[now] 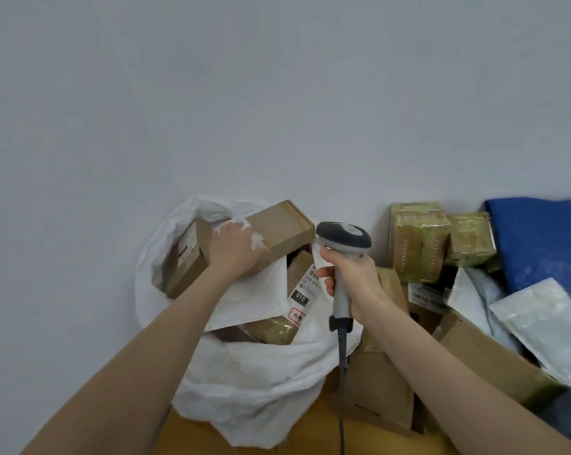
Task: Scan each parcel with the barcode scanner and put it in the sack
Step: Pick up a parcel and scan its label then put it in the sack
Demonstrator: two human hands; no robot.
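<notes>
**Box going into the sack; next parcel waits on the right**

The white woven sack [244, 372] stands open at left-centre against the wall, already holding several parcels, among them a labelled packet [302, 290] near its right rim. To the right of it lies the pile still to be handled: tape-wrapped boxes [418, 244] at the far side, plain cartons nearer, and pale poly mailers [546, 320] in front of a blue bag [546, 238].

The task's thing at this moment is a brown cardboard box [281, 231], tilted over the far side of the sack's mouth. The left hand [236, 247] holds it from above, fingers bent across its top; the thumb is hidden. The right hand [353, 284] is wrapped round the handle of the barcode scanner [343, 236], held upright just right of the sack, its cable [341, 372] hanging down.

Judging by this, the step in hand is stowing the box. The next move would call for letting it settle among the others, then reaching to the right-hand pile and turning a label towards the scanner.
</notes>
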